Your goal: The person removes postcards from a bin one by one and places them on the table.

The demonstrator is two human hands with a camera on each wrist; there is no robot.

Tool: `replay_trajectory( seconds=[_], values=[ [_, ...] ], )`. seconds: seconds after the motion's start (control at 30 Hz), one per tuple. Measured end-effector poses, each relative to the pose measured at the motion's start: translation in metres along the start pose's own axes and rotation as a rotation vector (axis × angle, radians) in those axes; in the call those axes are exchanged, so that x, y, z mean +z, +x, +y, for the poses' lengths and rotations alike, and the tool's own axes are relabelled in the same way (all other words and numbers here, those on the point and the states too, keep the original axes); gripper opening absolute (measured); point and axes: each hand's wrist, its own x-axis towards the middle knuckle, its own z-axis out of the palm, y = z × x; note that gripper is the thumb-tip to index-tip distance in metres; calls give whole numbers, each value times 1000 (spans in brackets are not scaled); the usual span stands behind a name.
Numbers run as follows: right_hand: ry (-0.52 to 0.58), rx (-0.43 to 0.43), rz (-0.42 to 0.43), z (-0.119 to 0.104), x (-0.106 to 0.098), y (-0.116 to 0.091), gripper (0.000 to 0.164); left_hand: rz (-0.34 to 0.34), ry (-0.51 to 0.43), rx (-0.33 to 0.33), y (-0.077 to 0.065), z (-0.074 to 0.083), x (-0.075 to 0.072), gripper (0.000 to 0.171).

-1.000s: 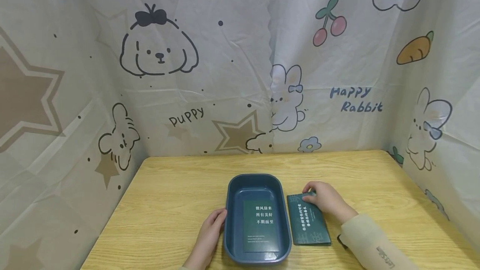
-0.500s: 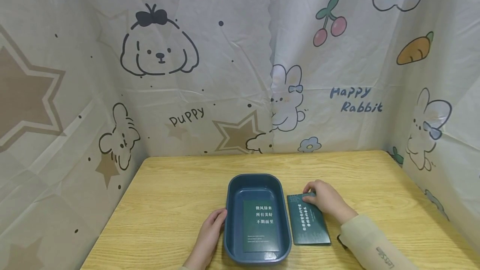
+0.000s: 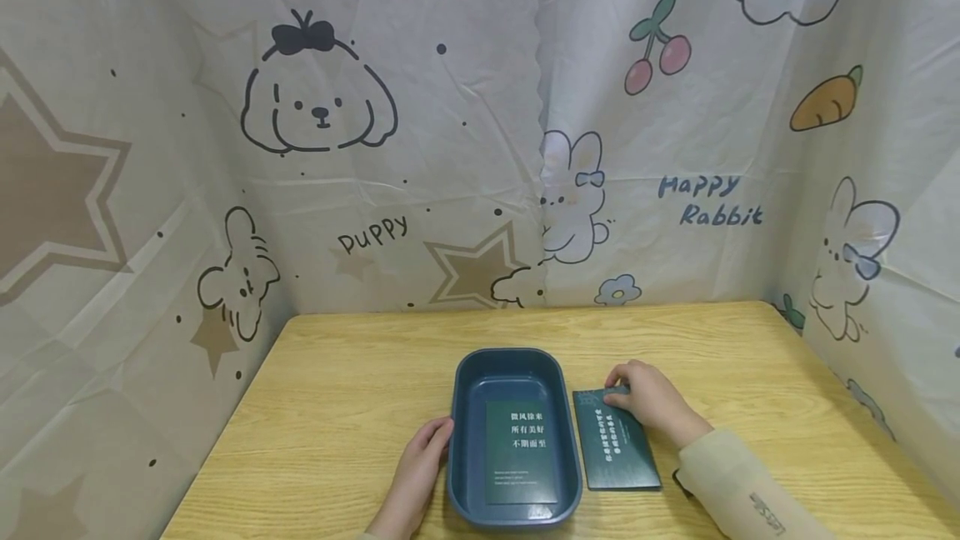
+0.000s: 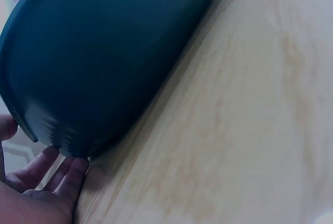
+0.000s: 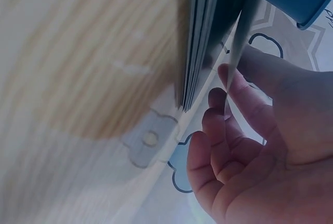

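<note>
My left hand (image 3: 420, 461) is at the left side of a deep dark-blue tray (image 3: 572, 448), holding it. In the left wrist view its thumb is at the rim and its bent fingers touch the lower outer wall. A dark green card (image 3: 517, 461) with white lettering lies in the tray. To the tray's right lies a stack of similar green cards (image 3: 618, 444). My right hand (image 3: 656, 402) pinches the far edge of the top card (image 5: 244, 23). The right wrist view shows that card raised off the several card edges (image 5: 192, 52) beneath it.
A pale wood-grain table (image 3: 360, 373) carries everything. Behind it and on both sides hangs a cream cloth (image 3: 450, 107) printed with cartoon animals, stars and fruit.
Both hands, the tray and the cards stay in almost the same places. Only the head view has shifted very slightly.
</note>
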Motion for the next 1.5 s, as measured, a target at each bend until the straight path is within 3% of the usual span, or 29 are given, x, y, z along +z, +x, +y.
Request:
replay_trajectory(
  seconds=[0.43, 1.17, 1.5],
  values=[
    [-25, -4, -4, 3, 3, 1, 16, -13, 10, -23, -4, 6, 0, 57],
    [-53, -11, 10, 7, 5, 0, 19, 11, 29, -43, -2, 3, 1, 58],
    [-56, -25, 19, 6, 4, 0, 19, 4, 17, -27, -2, 4, 0, 62]
  ],
)
